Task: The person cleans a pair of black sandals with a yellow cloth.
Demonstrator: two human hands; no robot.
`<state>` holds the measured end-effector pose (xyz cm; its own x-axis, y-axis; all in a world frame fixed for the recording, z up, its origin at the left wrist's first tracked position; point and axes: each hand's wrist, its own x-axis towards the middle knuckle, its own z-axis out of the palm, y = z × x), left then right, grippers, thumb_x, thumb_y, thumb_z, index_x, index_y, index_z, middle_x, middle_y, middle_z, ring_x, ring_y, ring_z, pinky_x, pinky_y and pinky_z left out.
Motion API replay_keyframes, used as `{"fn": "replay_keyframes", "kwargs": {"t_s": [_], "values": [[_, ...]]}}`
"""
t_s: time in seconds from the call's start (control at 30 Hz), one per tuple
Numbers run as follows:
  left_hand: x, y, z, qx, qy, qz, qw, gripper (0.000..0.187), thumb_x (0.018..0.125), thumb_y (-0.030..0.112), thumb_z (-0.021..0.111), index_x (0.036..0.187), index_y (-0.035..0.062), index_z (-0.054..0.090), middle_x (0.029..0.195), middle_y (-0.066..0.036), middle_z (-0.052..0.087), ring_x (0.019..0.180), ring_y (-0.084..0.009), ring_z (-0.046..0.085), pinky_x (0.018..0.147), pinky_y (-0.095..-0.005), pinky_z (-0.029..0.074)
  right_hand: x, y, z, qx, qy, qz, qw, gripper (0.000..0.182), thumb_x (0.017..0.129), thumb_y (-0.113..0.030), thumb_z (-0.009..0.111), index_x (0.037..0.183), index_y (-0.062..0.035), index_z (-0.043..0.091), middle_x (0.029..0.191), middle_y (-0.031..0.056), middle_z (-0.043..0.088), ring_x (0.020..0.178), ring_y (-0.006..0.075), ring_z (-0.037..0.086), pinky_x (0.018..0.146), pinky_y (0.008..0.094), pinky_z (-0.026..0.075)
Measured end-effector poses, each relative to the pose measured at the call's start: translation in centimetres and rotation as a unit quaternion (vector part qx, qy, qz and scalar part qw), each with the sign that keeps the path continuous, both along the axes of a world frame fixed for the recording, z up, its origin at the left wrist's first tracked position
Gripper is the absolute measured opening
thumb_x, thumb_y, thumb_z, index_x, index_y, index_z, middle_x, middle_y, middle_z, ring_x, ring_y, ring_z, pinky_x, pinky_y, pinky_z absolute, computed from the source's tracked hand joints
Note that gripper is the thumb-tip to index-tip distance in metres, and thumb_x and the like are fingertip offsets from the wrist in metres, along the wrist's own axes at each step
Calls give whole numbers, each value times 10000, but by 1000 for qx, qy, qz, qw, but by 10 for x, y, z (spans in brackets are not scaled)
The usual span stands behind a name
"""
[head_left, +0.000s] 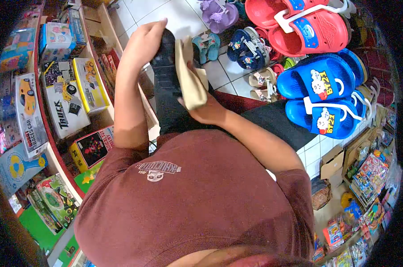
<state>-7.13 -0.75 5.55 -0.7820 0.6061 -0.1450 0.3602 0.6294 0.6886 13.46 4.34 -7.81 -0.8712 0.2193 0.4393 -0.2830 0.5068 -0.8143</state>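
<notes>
My left hand point(143, 42) is closed around the upper end of a black slipper point(165, 64), which stands on end over my dark-trousered lap. Pressed close along the slipper's right side is a folded pale yellow cloth point(191, 89). My right hand point(206, 109) grips this cloth from the lower right, with fingertips showing at its edges. The cloth partly covers those fingers, and it is slightly blurred. The slipper's lower end merges with the dark trousers, so its outline there is hard to make out.
Shelves with boxed toys, including a truck box point(63, 100), stand close on the left. Blue slippers point(312, 80) and red clogs point(308, 35) hang at the right. Small sandals point(206, 46) lie over the white tiled floor point(148, 11). Cardboard point(333, 167) and packaged toys point(373, 175) sit lower right.
</notes>
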Motion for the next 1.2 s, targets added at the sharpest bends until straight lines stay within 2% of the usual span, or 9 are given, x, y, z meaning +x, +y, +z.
{"fn": "replay_keyframes", "kwargs": {"t_s": [0.1,0.27,0.37,0.47,0.67,0.87,1.0,1.07,1.2], "values": [[-4,-12,-6,84,-33,26,996,476,1002,377,485,947,-67,646,741,-91,631,724,-178,562,769,-309,470,21,20,-4,39,-198,129,971,508,972,-188,551,1407,29,403,1435,275,448,1364,388,417,1122,454,334],[-18,-32,-7,161,-77,-96,979,365,1003,312,506,1117,-4,650,990,-56,640,881,-131,564,839,-271,446,28,64,25,-384,-267,22,884,490,1014,-313,560,1367,17,475,1293,109,606,1167,196,577,1004,323,436],[-22,-44,14,113,-255,-133,951,348,1007,311,508,1213,60,631,1082,-66,622,946,-125,560,874,-276,442,21,75,38,-577,-195,-26,793,502,1023,-329,530,1387,9,461,1311,128,597,1200,219,582,1029,353,450],[-27,-51,3,75,-25,-214,974,322,1013,309,498,1182,88,661,1016,-59,636,905,-124,574,866,-279,452,14,86,47,-659,-158,11,735,576,1026,-435,453,1414,-10,429,1332,147,586,1229,261,576,1053,395,448],[-27,-39,-4,73,-67,-135,986,335,986,294,516,984,-22,628,851,-46,620,781,-156,563,774,-277,456,16,89,50,-729,-130,41,670,579,1014,-442,464,1406,-17,432,1318,145,589,1220,264,578,1071,401,428],[0,-29,24,42,-44,-150,987,298,956,314,613,1065,39,650,901,-73,655,876,-169,600,843,-292,470,24,69,27,-539,-274,21,796,432,1017,-313,543,1327,-12,527,1236,94,635,1131,195,603,997,336,457],[4,-17,-10,150,-48,-161,974,493,1061,445,369,1124,32,630,920,-59,649,883,-153,595,844,-284,474,15,18,30,-89,-191,50,976,727,992,-389,548,1472,76,261,1499,223,375,1401,325,362,1150,390,282],[7,-9,-16,182,-79,-132,971,618,1064,506,273,1090,12,643,946,-82,660,893,-171,599,859,-301,470,0,2,31,-107,-158,39,981,787,1000,-333,520,1524,55,78,1587,245,152,1483,353,150,1200,382,135],[20,-2,-16,235,-140,-81,959,513,1069,393,310,1036,-4,634,944,-95,635,891,-180,570,884,-309,446,-48,18,70,-227,-52,19,972,715,962,-253,545,1489,62,178,1541,293,205,1453,453,164,1202,486,103]]}}
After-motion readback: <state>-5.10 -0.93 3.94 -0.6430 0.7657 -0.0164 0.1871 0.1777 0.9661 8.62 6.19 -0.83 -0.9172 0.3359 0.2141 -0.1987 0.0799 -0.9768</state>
